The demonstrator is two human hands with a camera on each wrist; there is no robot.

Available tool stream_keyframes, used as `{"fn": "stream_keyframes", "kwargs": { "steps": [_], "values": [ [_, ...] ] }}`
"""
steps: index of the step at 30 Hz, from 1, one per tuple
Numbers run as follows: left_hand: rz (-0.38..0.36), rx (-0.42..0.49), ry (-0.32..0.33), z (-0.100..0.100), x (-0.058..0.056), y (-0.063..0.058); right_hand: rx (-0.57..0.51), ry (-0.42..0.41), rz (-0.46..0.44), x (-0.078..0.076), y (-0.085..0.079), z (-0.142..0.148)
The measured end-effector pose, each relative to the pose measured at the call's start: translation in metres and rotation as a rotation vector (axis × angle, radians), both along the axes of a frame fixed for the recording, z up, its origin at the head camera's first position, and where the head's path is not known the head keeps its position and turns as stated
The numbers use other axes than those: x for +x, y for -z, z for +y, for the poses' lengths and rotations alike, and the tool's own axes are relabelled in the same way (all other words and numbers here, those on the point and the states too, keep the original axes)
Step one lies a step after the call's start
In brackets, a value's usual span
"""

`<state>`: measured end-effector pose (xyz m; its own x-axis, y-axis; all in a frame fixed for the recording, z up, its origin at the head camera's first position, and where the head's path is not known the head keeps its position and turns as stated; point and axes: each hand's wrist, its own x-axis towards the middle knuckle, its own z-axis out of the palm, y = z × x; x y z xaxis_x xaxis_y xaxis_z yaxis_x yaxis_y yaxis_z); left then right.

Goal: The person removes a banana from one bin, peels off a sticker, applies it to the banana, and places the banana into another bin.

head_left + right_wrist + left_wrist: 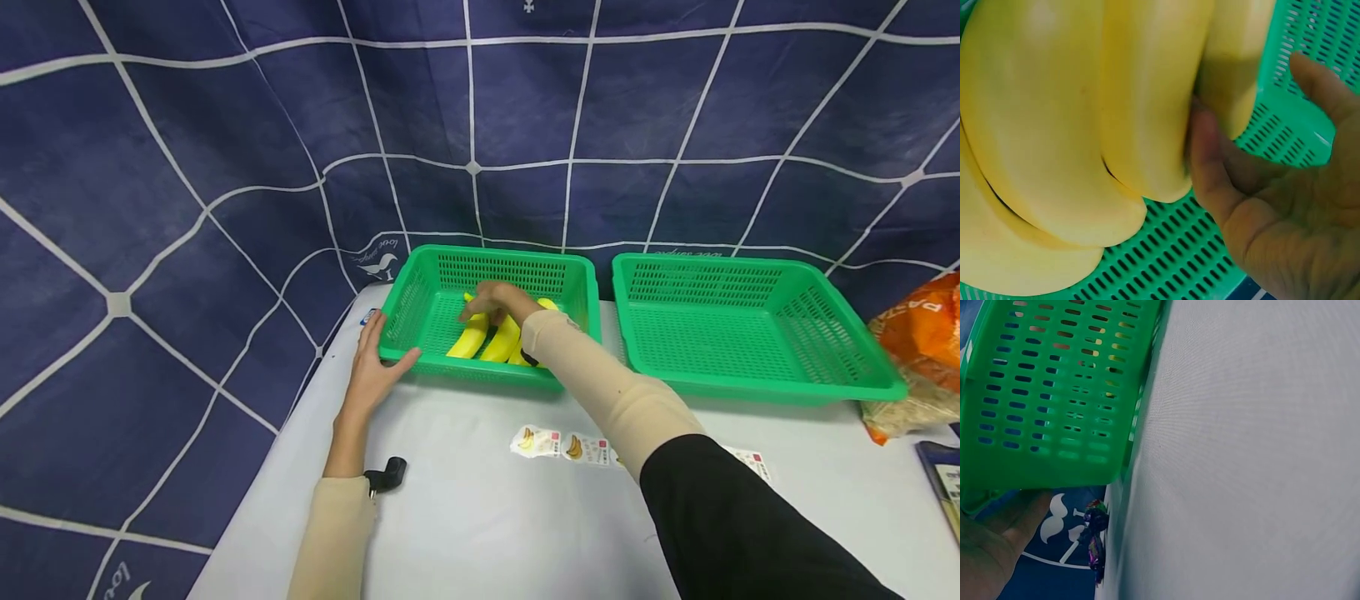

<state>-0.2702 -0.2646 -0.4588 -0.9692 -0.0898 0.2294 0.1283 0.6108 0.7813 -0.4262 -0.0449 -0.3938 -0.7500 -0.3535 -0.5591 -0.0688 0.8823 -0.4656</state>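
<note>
Several yellow bananas (470,336) lie side by side in the left green basket (480,372). My right hand (498,300) reaches down over them from the right. In the right wrist view it straddles the end banana (1235,69): one fingertip slips between this banana and its neighbour (1147,94), while another finger stands apart on the far side. My left hand (371,371) rests at the basket's near left corner, fingers stretched along the left side and thumb at the front rim. The left wrist view shows part of this hand (991,550) below the slotted basket wall (1054,462).
A second green basket (750,387) stands to the right, beside an orange-printed bag (926,333). Banana-picture stickers (537,442) lie on the white table (480,517). Shiny wrapped pieces (1095,540) sit near the left basket. A blue gridded cloth (525,108) hangs behind.
</note>
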Motion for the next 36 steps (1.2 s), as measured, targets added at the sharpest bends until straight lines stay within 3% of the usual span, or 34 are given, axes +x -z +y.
{"fn": "stream_keyframes", "kwargs": {
  "steps": [4,13,24,36],
  "values": [
    [-0.003,-0.010,0.008,0.000,0.001,0.001,0.065,0.019,0.106,0.006,0.004,0.000],
    [-0.004,-0.014,0.002,-0.002,0.003,0.003,0.118,0.012,0.215,0.009,0.015,-0.008],
    [-0.009,-0.010,-0.002,-0.001,0.005,-0.001,0.104,0.136,0.233,0.010,0.013,-0.007],
    [-0.014,-0.011,0.000,-0.002,0.002,-0.001,0.019,0.198,0.251,0.001,0.008,-0.006]
  ]
}}
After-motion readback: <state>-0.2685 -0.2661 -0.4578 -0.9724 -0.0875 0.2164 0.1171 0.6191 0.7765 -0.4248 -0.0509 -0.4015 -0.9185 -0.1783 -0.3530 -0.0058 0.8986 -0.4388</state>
